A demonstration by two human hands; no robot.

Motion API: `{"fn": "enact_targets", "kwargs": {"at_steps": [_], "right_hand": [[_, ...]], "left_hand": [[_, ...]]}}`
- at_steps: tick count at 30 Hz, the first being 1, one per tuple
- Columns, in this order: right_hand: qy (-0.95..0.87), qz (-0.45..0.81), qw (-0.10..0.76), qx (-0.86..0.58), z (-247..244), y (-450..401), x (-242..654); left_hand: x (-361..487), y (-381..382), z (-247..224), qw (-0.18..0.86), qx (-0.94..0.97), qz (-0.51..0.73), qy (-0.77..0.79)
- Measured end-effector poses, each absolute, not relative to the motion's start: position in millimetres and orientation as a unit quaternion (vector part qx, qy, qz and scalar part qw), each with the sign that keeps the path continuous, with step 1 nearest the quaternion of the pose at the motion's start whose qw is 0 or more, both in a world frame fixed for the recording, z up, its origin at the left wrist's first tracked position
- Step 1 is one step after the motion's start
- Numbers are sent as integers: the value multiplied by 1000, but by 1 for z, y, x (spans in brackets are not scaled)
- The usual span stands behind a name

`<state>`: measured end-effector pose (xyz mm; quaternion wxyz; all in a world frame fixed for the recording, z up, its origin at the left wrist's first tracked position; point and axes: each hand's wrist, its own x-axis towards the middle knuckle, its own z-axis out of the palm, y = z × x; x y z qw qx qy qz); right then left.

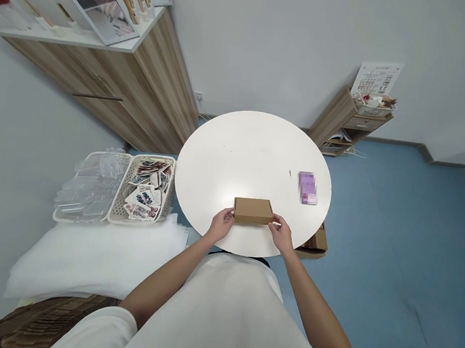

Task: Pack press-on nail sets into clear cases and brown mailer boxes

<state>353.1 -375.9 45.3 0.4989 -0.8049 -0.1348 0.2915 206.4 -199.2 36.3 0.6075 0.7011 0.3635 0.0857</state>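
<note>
A closed brown cardboard box (252, 211) is at the near side of the round white table (250, 159). My left hand (222, 224) grips its left end, fingertips at the corner. At the right end, my right hand (281, 233) holds the box with thumb and fingers at the near corner. Toward the table's right edge lies a purple and pink item (307, 188), blurred by pixelation. A tiny dark object (290, 174) rests just left of it.
Left of the table stand a white basket (170, 190) of printed cards and another with clear plastic packaging (90, 189), above white sheets (109, 255). An open carton (319, 244) sits below the table's right edge. Wooden cabinets (159, 77) stand behind.
</note>
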Motion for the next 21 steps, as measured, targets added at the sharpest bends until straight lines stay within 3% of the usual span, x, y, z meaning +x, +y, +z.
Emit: {"fn": "enact_targets", "kwargs": {"at_steps": [5, 16, 21], "right_hand": [[-90, 306, 509, -800, 40, -382, 345], [-119, 334, 320, -879, 34, -404, 349], [-150, 352, 260, -886, 43, -394, 374]], "left_hand": [[204, -207, 25, 614, 701, 71, 356], [216, -227, 15, 549, 747, -81, 366], [221, -222, 20, 511, 760, -83, 393]]}}
